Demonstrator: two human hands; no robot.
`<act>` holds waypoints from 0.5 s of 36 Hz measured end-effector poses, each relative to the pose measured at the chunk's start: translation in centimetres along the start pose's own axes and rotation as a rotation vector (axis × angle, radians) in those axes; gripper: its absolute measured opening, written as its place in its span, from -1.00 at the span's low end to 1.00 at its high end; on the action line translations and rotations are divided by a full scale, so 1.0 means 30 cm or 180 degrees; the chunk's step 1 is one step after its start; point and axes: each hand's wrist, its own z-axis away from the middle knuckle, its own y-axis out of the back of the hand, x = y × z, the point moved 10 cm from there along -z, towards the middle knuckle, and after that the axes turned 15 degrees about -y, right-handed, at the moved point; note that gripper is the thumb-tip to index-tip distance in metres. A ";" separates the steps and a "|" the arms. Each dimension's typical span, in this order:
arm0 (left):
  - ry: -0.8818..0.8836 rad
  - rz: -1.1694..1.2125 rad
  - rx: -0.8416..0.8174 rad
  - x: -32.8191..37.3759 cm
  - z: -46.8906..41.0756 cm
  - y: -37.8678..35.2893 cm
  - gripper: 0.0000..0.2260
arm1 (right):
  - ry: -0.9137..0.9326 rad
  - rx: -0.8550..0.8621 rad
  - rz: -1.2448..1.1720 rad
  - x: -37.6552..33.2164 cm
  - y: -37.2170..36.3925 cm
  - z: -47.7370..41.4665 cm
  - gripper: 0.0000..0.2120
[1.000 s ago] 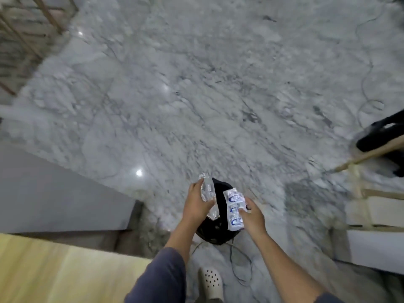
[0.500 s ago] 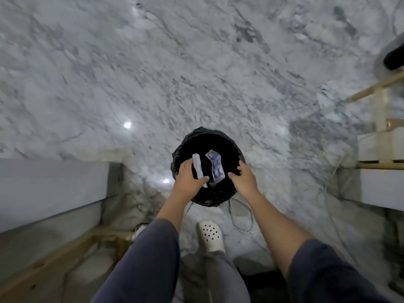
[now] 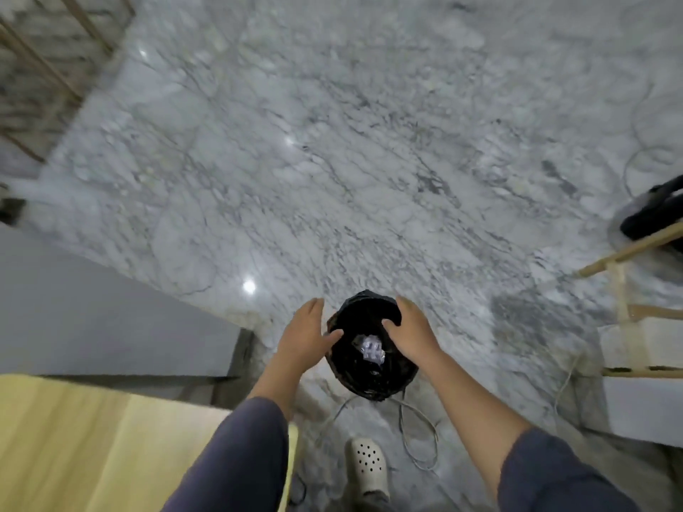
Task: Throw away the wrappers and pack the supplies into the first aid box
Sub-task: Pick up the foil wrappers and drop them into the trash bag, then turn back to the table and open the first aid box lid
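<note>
A light wooden worktop (image 3: pixel 92 437) fills the lower left corner as a person stands over a black-lined waste bin (image 3: pixel 369 378) on the marble floor (image 3: pixel 332 160). Half a second ago each hand held a wrapper above the bin's mouth; now both hands are empty. The left hand (image 3: pixel 306 338) hovers at the bin's left rim, fingers (image 3: pixel 314 308) spread wide and holding nothing, thumb reaching toward the opening. Between the hands, the wrappers (image 3: pixel 371 351) lie as a pale, crumpled clump against the dark liner inside the bin; blur makes it impossible to tell the pieces apart. The right hand (image 3: pixel 410 332) hangs over the bin's right side, its fingers loosely open and likewise empty, the thumb over the opening.

The drop appears to settle the first half of the job: the wrappers are thrown away. The packing still lies ahead, and neither the supplies nor the first aid box shows anywhere in this view, so they are presumably on the worktop behind or beside the person, outside the frame. The likely next move is to turn back from the bin toward that surface.

A grey cable (image 3: pixel 417 434) loops across the floor just below the bin, close to the person's white perforated clog (image 3: pixel 367 465), a possible snag when stepping away. At the far right, a pale wooden frame (image 3: pixel 624 286) stands well apart from the bin.
</note>
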 end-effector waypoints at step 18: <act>0.0462 -0.0264 0.1878 -0.178 1.275 0.557 -0.34 | 0.2025 -0.0248 0.0862 -0.624 -0.465 1.086 -0.42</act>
